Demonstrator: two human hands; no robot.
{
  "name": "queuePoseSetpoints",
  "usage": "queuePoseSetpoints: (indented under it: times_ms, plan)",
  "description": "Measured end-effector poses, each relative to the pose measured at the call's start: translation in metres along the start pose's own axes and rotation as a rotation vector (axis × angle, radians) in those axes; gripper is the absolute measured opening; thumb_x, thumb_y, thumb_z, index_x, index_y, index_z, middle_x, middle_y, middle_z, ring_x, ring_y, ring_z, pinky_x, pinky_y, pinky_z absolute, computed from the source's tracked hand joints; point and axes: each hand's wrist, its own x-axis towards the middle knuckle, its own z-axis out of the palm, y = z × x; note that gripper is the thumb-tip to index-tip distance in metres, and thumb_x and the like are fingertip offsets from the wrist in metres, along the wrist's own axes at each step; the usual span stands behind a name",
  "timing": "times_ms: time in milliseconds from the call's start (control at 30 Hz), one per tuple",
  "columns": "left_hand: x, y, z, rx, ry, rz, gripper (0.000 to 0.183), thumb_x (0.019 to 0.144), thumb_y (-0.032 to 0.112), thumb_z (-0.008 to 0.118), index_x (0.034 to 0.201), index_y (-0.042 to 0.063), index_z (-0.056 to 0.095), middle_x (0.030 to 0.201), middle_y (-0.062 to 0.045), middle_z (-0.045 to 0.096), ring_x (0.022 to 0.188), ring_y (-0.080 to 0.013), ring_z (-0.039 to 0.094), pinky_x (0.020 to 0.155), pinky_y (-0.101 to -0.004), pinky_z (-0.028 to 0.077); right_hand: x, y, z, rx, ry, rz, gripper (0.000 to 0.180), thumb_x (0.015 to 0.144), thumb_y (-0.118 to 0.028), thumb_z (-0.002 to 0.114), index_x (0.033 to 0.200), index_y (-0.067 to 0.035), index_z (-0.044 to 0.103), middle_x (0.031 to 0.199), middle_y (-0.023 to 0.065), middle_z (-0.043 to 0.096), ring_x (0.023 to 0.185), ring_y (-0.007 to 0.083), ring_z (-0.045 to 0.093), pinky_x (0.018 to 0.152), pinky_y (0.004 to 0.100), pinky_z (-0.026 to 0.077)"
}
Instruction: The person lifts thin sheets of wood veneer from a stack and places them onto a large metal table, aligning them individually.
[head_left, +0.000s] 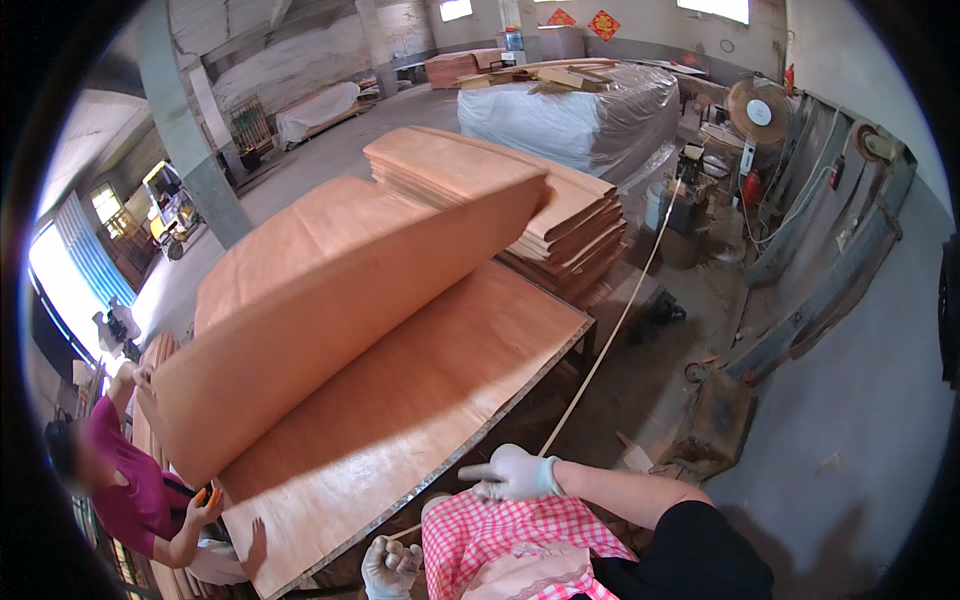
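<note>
My left hand (391, 567), in a pale work glove, is curled at the lower edge, shut on the end of a narrow pale strip (611, 330). My right hand (514, 474), gloved too, is over my lap, its index finger stretched towards the table edge. The strip runs past it to equipment at the right; whether its fingers grip the strip is hidden. Before me a wood veneer sheet (390, 427) lies on a metal-edged table (450, 466). Above it a second veneer sheet (337, 330) stands tilted, its left end held by a co-worker's hand (141, 376).
The co-worker (127, 480) stands at the table's left end. Stacked veneer sheets (574, 232) rise behind the table. A plastic-wrapped stack (570, 112) is farther back. At right are a large tape roll (759, 111) and a metal frame (817, 270) along the wall.
</note>
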Motion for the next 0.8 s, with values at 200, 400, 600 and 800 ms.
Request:
queuePoseSetpoints:
  times_ms: [200,400,600,800]
  plan:
    - [-0.039,-0.013,0.077,0.474,0.134,0.115,0.019,0.087,0.025,0.065,0.084,0.007,0.058,0.059,0.001,0.048,0.048,-0.0115,0.041,0.061,-0.0254,0.047,0.013,0.095,-0.011,1.048,0.543,0.144,0.062,0.097,-0.042,0.052,0.143,-0.003,0.038,0.11,0.0061,0.06,0.091,0.0165,0.059,0.082,0.0318,0.051]
    - [-0.027,-0.016,0.116,0.527,0.005,0.011,0.021,0.085,0.025,0.066,0.091,0.006,0.06,0.066,-0.001,0.053,0.053,-0.0089,0.045,0.048,-0.0187,0.037,0.044,0.201,-0.069,1.557,1.141,0.565,0.063,0.089,-0.06,0.053,0.117,-0.003,0.052,0.114,0.011,0.058,0.087,0.0236,0.058,0.076,0.039,0.054]
    - [0.019,-0.041,0.149,0.72,0.067,0.023,0.022,0.089,0.026,0.063,0.092,0.005,0.059,0.07,-0.003,0.054,0.061,-0.0126,0.054,0.052,-0.0185,0.041,0.006,0.325,-0.152,0.93,1.851,0.771,0.049,0.092,-0.046,0.053,0.109,-0.001,0.062,0.099,0.0128,0.064,0.085,0.0247,0.062,0.076,0.0379,0.051]
    - [0.061,-0.048,0.128,0.94,-0.056,0.023,0.012,0.097,0.012,0.053,0.09,0.003,0.056,0.077,-0.004,0.054,0.068,-0.0161,0.06,0.052,-0.0237,0.045,-0.012,0.363,-0.223,0.416,1.439,0.967,0.082,0.086,-0.071,0.041,0.127,-0.003,0.058,0.134,0.0192,0.053,0.126,0.0366,0.047,0.108,0.0429,0.035]
